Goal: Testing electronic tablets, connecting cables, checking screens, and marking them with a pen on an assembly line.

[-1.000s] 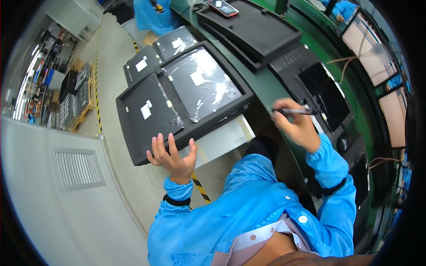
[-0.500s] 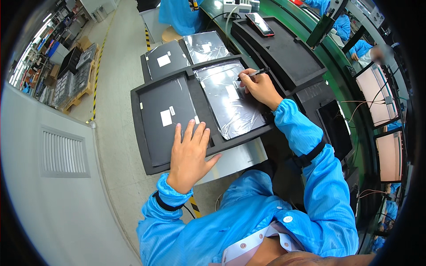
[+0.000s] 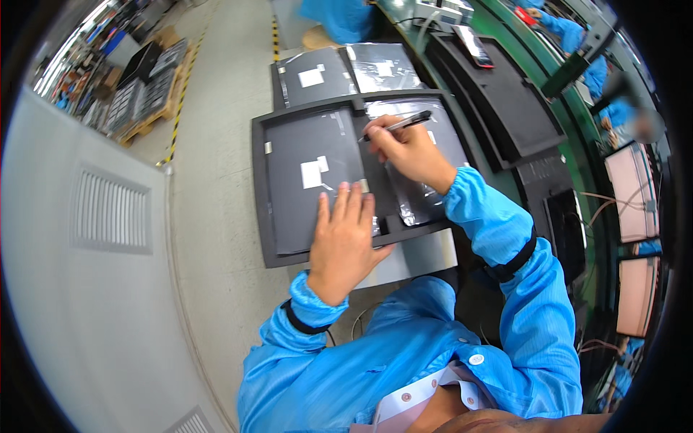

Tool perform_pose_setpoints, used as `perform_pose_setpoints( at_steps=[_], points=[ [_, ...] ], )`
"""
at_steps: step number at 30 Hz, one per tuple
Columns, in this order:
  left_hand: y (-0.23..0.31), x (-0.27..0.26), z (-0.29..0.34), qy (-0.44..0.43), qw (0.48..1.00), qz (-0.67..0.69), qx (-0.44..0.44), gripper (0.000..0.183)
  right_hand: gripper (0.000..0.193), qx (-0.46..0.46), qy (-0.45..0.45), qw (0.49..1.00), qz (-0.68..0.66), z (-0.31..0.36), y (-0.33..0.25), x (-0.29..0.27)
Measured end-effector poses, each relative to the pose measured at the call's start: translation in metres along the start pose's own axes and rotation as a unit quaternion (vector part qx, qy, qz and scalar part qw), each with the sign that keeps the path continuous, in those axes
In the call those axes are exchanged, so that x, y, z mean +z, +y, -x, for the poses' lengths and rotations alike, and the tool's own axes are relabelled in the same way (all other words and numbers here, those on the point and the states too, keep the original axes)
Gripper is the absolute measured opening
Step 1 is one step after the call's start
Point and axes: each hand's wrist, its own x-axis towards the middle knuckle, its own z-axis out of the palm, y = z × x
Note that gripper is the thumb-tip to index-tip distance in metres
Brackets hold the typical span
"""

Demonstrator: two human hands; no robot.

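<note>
A black foam tray (image 3: 260, 209) with two recesses lies before me, each recess holding a flat, film-covered panel. My left hand (image 3: 343, 234) rests with fingers outstretched on the near right part of the left panel (image 3: 289, 209), below its white labels (image 3: 311, 175). In my right hand (image 3: 411, 155) is a black-and-silver pen (image 3: 408, 122), gripped between thumb and fingers. Its tip points left, near the divider (image 3: 375, 169) between the recesses. The right hand and wrist partly cover the shiny right panel (image 3: 415, 200).
Beyond the tray lie two more wrapped panels (image 3: 314, 81). An empty black tray (image 3: 498, 94) with a phone (image 3: 473, 47) on its far end sits on the green bench at right. Monitors (image 3: 632, 191) stand at far right; a pallet (image 3: 148, 119) is at far left.
The pen in my right hand has moved from over the right panel leftward to the divider. My left hand stays on the left panel. The whole view has shifted, so the tray appears farther right.
</note>
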Motion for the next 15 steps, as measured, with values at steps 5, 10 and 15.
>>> perform_pose_setpoints(
  at_steps=[5, 10, 15],
  points=[
    [-0.005, 0.0, 0.003, 0.003, 1.0, 0.01, -0.007, 0.084, 0.025, -0.033, -0.044, 0.997, 0.052, -0.017, -0.004, 0.067],
    [-0.007, 0.002, 0.005, 0.002, 1.0, 0.012, -0.007, 0.086, 0.027, -0.024, -0.003, 0.991, 0.131, -0.018, -0.005, 0.069],
    [-0.007, 0.0, 0.004, -0.006, 1.0, 0.013, -0.002, 0.086, 0.024, -0.052, 0.01, 0.98, 0.19, -0.017, -0.007, 0.069]
  ],
)
